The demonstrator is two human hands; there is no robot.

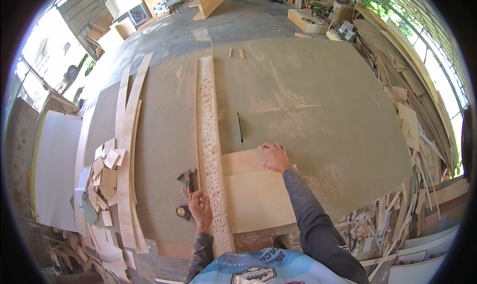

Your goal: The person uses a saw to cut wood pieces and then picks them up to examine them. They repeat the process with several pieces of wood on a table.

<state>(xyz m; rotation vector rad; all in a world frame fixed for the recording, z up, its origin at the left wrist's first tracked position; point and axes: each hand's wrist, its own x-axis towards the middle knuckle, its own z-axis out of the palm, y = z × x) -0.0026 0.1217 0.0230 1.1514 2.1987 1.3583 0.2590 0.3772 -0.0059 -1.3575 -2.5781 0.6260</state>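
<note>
Long speckled board (208,110) lay lengthwise down the bench (338,100), a pale wooden strip (243,163) butted near its right side, above a wider pale sheet (258,197). Right hand (274,157) lay spread over the strip's far edge, fingers loose, not clenched. Left hand (200,209) was curled at the hammer (188,178), left of the board; could not tell whether it gripped the handle. Risks, as judged: uneven pressure from the right hand could skew the strip; a careless sweep leftward could knock the tape measure (183,212); dust (293,120) might let thin pieces slide.
</note>
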